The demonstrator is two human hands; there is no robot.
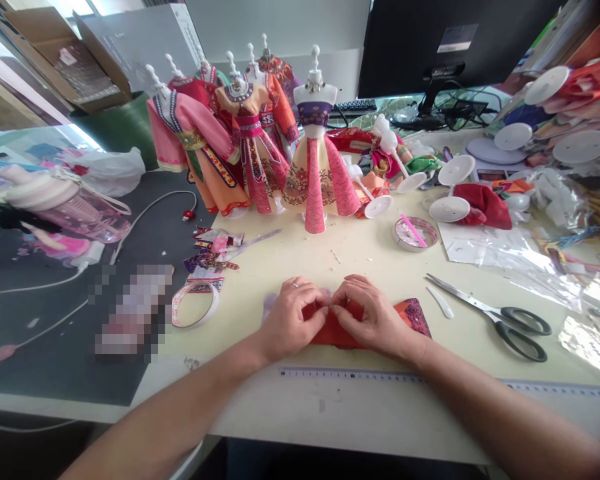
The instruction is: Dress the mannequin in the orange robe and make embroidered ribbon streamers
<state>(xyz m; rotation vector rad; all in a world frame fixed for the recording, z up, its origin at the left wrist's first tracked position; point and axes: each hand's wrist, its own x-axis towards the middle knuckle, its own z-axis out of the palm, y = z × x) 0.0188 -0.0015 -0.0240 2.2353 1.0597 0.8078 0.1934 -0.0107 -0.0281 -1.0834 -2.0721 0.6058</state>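
Note:
An orange-red piece of fabric (337,337) lies on the table in front of me, with a dark patterned patch at its right end. My left hand (296,313) pinches the fabric at its upper edge, thumb against fingers, a ring on one finger. Thumb to thumb with it, my right hand (367,313) pinches the same edge. What sits exactly between the fingertips is too small to make out. A bit of pale sheer material shows behind my left hand. Just below the fabric runs a ruler (353,375) along the table.
Black-handled scissors (500,319) and a small white blade-shaped tool (440,302) lie to the right. A tape roll (195,305) and fabric scraps (214,250) are at left. Dressed mini mannequins (316,153) stand behind, near a round dish (415,235) and a monitor (455,47).

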